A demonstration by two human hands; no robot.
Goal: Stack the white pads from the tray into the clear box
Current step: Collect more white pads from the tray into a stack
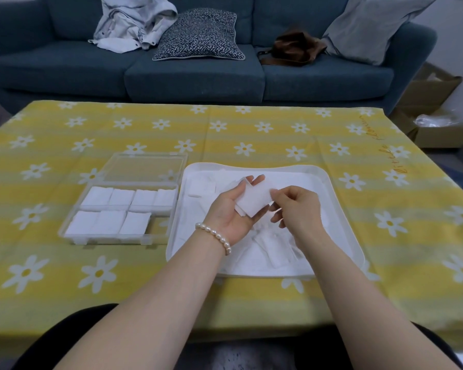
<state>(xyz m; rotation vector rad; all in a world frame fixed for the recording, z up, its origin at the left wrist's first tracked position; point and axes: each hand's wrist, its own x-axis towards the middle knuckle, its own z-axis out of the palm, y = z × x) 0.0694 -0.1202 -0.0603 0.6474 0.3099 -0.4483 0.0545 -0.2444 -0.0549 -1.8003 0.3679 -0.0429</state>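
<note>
**Both hands over the tray, a small stack of pads between them**

A desk (278,134) carries a yellow striped cloth printed with white daisies, smooth apart from a few fold lines. On it sits a shallow white plastic tray (340,217) with rounded corners and a raised rim, holding a loose, overlapping heap of soft white pads (273,252), flat and roughly square. Just beside the tray's left rim, not quite touching as far as can be seen, lies the clear box (72,231), a rigid see-through case with its lid hinged back flat on the far side. Inside, pads stand in neat piles: four across the far row, three across the near row, with bare room at the near right corner.

The left hand (227,209), a pearl bracelet (214,236) on its wrist, is palm up above the tray, fingers (257,180) nearly straight, cradling a few stacked pads (254,201) on the palm and fingers. The right hand (297,209) is curled, its thumb and forefinger pinching the right edge of the top pad.

The cloth is open on the tray's far, right and near sides. Behind the desk is a blue fabric sofa (193,76) with a herringbone cushion (198,36), a crumpled pale garment (134,22), a brown bag (294,46) and a grey cushion (369,25). A cardboard box (436,121) stands on the floor at right.
</note>
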